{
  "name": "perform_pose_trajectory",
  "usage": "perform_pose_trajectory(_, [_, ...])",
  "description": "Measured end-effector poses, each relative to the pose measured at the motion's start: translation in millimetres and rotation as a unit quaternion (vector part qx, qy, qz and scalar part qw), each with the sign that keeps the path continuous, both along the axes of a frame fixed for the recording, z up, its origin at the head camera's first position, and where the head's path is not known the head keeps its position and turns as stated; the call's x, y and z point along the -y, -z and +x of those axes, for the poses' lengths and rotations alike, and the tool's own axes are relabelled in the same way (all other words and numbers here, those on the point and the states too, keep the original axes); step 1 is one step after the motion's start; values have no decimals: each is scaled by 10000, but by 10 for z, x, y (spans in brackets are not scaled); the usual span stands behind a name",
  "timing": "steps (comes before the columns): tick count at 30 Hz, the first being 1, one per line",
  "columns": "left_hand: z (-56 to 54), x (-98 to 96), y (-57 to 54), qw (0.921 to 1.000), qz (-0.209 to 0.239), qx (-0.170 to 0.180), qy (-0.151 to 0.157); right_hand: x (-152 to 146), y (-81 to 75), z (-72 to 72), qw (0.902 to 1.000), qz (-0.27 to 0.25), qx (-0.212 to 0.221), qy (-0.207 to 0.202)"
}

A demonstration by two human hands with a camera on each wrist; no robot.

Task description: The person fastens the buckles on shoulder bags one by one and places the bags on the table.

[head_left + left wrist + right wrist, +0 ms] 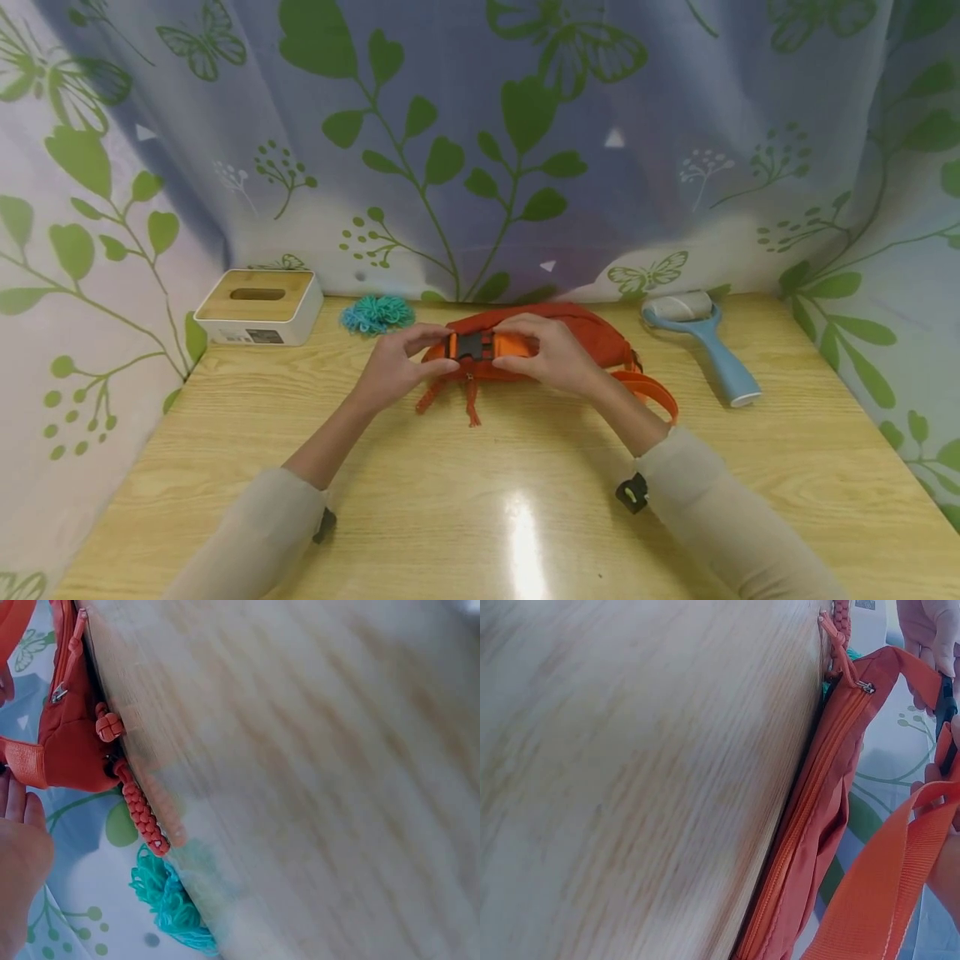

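Note:
A red-orange waist bag (592, 333) lies towards the back of the table, with cord zipper pulls (142, 810) hanging from it. Above its front, a black side-release buckle (470, 346) on orange webbing is held between both hands. My left hand (393, 362) pinches the buckle's left end with thumb and fingers. From the other side, my right hand (551, 354) grips the right end by the orange strap (885, 892). The two buckle halves meet end to end; whether they are fully locked I cannot tell. The left fingertips are partly cut off in the left wrist view.
On the wooden table (450, 500), a tissue box (258, 308) with a bamboo lid stands at the back left. Beside it lies a teal yarn bundle (377, 315). A blue-handled lint roller (701, 333) rests at the right. A patterned curtain (465, 208) hangs behind.

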State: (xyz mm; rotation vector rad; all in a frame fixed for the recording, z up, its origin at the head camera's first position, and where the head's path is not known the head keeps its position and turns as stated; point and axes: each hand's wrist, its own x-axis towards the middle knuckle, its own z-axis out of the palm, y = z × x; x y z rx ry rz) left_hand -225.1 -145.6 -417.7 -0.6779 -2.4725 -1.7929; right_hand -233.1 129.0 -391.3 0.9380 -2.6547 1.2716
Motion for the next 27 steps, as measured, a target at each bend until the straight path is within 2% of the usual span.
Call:
perform_pose_trajectory(5, [-3, -13, 10, 9999, 93, 54, 34, 2, 10, 0, 10000, 44, 25, -5])
perform_pose_trajectory(12, [2, -48, -1, 9999, 6, 79, -95, 2, 42, 6, 10000, -22, 69, 38])
perform_pose_trajectory(19, [158, -105, -266, 9996, 94, 269, -17, 12, 71, 5, 9996, -245, 112, 75])
perform_pose_trajectory(22, [191, -117, -321, 9996, 127, 264, 11, 22, 70, 3, 9994, -305, 157, 94])
perform_pose_trajectory(24, [189, -126, -325, 9995, 149, 270, 31, 32, 58, 9, 9994, -287, 181, 112])
perform_pose_trajectory(27, [128, -132, -252, 9996, 140, 234, 53, 49, 45, 17, 9994, -242, 188, 142])
